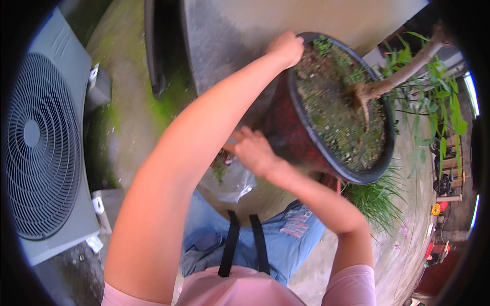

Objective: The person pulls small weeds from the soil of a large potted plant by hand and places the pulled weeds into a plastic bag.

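Observation:
My left hand point(286, 50) is closed on the upper rim of a large dark red pot point(305, 137) with a black lip, which looks tilted. Mossy soil point(332, 112) and a thick bare trunk point(383, 86) show inside it. My right hand point(255, 153) is low beside the pot's side, fingers apart and slightly bent, its fingertips close behind my left forearm. Below that hand lies a clear plastic bag point(235, 183), with small plant bits point(220, 168) next to it; part of this is hidden by my arm.
An outdoor air-conditioner unit point(76, 153) stands at the left on mossy concrete point(117, 61). A raised slab point(209, 41) with a dark edge is at the top. Grassy plants point(372, 199) and leafy stems point(444, 107) are at the right, with assorted items point(441, 183) farther back.

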Available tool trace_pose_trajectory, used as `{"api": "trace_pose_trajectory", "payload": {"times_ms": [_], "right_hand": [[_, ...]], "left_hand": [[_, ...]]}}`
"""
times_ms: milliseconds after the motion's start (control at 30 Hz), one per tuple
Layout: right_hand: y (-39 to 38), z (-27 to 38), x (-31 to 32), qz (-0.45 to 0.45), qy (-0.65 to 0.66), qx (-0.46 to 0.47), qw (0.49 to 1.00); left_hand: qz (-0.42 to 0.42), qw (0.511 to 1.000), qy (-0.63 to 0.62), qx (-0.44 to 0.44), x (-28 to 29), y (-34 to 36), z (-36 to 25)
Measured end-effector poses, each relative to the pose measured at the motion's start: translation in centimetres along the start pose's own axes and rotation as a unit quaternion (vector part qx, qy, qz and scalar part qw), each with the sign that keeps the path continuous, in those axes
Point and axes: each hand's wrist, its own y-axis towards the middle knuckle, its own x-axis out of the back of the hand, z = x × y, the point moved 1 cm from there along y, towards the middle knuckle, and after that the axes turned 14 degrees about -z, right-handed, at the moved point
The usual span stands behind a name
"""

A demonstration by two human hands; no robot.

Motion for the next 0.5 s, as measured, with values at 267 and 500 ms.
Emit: {"api": "trace_pose_trajectory", "payload": {"times_ms": [267, 500], "right_hand": [[3.8, -3.3, 15.6, -0.256, 0.014, 0.003, 0.967], [5.1, -22.4, 12.9, -0.106, -0.11, -0.3, 0.942]], "left_hand": [[0.007, 0.999, 0.038, 0.038, 1.1, -0.1, 0.9], [-0.007, 0.999, -0.003, 0.035, 0.5, -1.0, -0.2]]}}
